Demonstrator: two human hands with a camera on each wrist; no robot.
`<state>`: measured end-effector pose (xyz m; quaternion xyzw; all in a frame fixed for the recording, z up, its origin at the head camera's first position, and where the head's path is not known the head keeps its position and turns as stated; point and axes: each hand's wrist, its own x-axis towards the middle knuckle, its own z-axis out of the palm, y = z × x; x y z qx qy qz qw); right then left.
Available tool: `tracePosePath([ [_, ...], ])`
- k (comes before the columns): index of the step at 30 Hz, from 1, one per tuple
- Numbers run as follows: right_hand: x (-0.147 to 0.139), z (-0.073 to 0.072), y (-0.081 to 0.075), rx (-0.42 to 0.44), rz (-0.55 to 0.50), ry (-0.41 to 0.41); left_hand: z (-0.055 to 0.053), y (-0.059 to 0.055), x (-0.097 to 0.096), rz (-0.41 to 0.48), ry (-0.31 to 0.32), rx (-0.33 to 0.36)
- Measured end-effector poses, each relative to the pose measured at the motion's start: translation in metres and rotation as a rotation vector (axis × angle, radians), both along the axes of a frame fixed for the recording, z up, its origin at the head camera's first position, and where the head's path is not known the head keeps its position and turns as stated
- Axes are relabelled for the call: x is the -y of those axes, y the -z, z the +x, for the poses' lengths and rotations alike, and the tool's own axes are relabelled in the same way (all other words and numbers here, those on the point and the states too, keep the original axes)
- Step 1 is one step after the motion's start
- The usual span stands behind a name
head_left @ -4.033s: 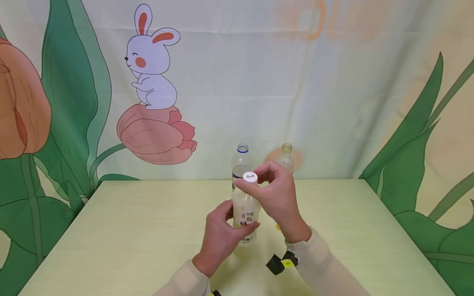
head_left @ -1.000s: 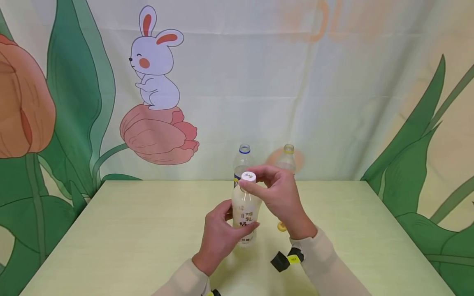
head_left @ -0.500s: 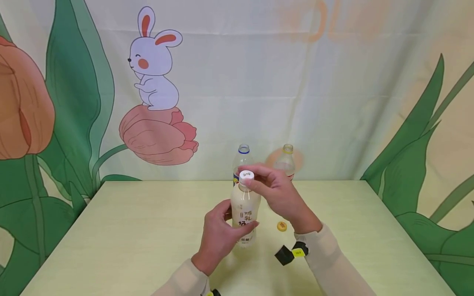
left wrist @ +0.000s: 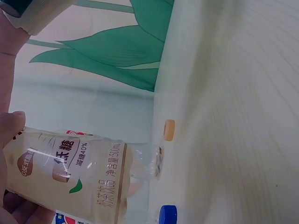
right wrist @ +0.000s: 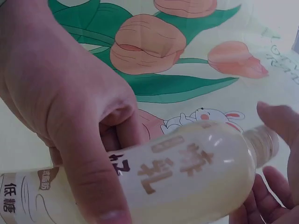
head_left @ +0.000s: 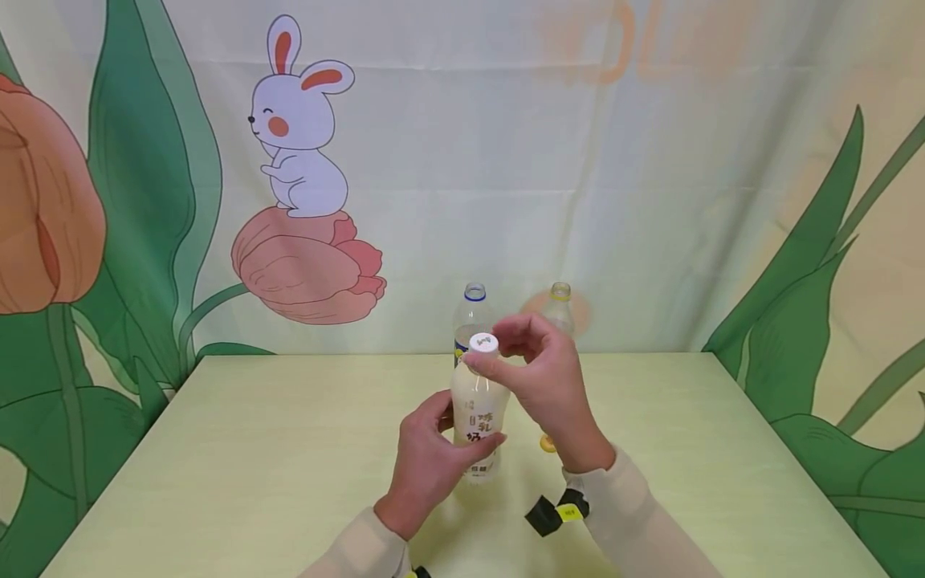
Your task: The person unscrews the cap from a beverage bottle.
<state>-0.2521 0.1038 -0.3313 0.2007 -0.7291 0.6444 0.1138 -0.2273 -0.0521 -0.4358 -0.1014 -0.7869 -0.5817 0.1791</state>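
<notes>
My left hand (head_left: 433, 461) grips a milk tea bottle (head_left: 480, 401) round its lower half, holding it upright. In the left wrist view its printed label (left wrist: 70, 172) faces the camera. A white cap (head_left: 483, 343) sits on the bottle's neck. My right hand (head_left: 545, 373) is around this cap, its thumb close to the lower edge and the index finger behind, off it. In the right wrist view the fingers (right wrist: 268, 198) of that hand show a gap from the neck (right wrist: 264, 144). I cannot tell whether the bottle's base touches the table.
Behind stand two uncapped clear bottles, one with a blue neck ring (head_left: 474, 295) and one with a yellow neck ring (head_left: 560, 292). A yellow-orange cap (head_left: 548, 443) lies under the right wrist. A blue cap (left wrist: 168, 214) shows in the left wrist view. A printed cloth hangs behind the table (head_left: 289, 449).
Half a second ago the right fingers lay against the cap with the wrist turned outward. Now the hand has swung back and the fingers are loosened from it. The left hand has kept its hold.
</notes>
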Motion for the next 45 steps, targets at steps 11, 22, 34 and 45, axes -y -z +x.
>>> tracePosePath([
  [11, 0.0085, 0.0068, -0.0003, -0.021, -0.021, 0.104, 0.0010, 0.0011, -0.0001, -0.019, -0.014, 0.007],
  [22, 0.0058, 0.0064, 0.0010, -0.026, -0.027, -0.044, 0.0019, -0.0004, 0.0013, -0.020, -0.015, -0.024],
  [34, 0.0052, 0.0076, 0.0009, -0.028, -0.011, -0.176, 0.0009, 0.0000, 0.0020, -0.005, -0.010, -0.045],
  [45, 0.0067, 0.0055, -0.0002, -0.083, 0.047, -0.023, 0.0015, -0.0005, 0.0018, -0.013, -0.005, -0.039],
])
